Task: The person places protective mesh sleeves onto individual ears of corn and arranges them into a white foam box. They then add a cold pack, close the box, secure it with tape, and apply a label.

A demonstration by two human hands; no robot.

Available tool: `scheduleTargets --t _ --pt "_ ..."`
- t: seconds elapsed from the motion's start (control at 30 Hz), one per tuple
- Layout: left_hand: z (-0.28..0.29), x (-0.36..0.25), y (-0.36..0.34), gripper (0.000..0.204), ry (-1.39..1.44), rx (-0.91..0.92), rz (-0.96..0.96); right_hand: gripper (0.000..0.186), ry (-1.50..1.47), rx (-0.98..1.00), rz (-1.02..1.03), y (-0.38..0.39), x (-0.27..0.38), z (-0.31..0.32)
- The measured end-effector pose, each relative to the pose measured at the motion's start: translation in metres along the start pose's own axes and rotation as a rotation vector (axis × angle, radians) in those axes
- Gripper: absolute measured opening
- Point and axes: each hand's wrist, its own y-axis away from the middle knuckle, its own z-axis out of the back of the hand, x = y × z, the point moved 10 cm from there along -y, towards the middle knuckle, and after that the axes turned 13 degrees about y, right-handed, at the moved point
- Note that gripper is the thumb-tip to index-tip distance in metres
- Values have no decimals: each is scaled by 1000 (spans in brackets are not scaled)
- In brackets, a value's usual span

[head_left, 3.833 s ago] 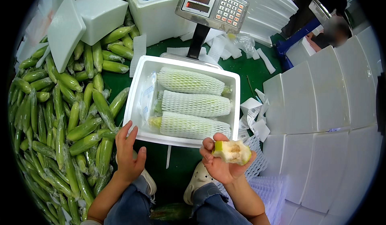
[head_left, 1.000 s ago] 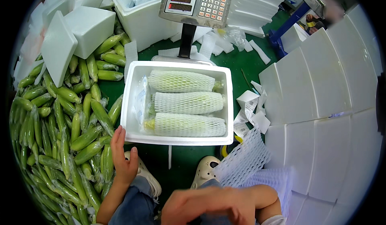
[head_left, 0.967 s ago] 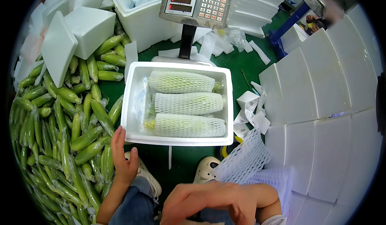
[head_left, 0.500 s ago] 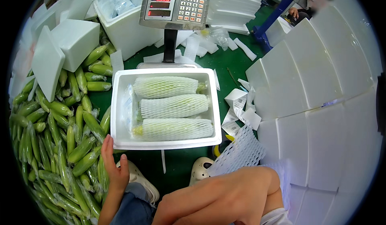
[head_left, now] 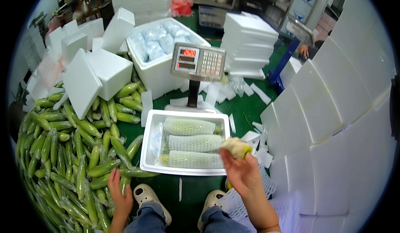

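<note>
1. Right hand [head_left: 243,170] was up over the box's near right corner, at least from this angle, fingers curled round a pale chunk [head_left: 236,148] with a ragged surface and yellow-green skin at one end. Pretty much closed round it; couldn't tell how high above the box it was.
2. Left hand [head_left: 121,197] was open, fingers loosely apart, nothing visible in it. It was by the near right edge of the pile [head_left: 89,168] of long green veg in clear wrap; couldn't tell if it was touching.
3. The white foam box [head_left: 183,171] sat open in front of the scale [head_left: 199,61]. Three veg in white mesh [head_left: 195,142] lay side by side inside, and a pouch [head_left: 157,139] was up against the left edge.
4. More mesh sleeves [head_left: 237,208] were down by the right forearm, next to the right shoe.
5. Behind the pile, a bigger foam tub [head_left: 166,77] was loaded with bluish packs [head_left: 156,41]. Stacked white boxes [head_left: 325,149] lined the floor's right edge.
</note>
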Motion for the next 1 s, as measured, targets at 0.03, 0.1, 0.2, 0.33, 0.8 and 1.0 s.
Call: scheduleTargets --t 0.03,0.1,0.2,0.33,0.8,1.0 --pt "15 -1 2 57 -39 -6 -9 70 72 -163 110 4 18 17" --pt "47 3 7 56 -121 -58 13 62 516 -413 867 64 124 20" --pt "95 17 17 56 -237 -144 72 49 696 -908 2135 205 210 -38" --pt "164 -2 20 54 -260 -343 55 66 641 -1083 2402 203 301 -92" --pt "277 -8 81 51 -420 -598 45 67 1176 -495 1657 -30 362 -175" --pt "223 -34 63 51 -272 -461 -22 60 1060 -339 1445 31 318 -105"
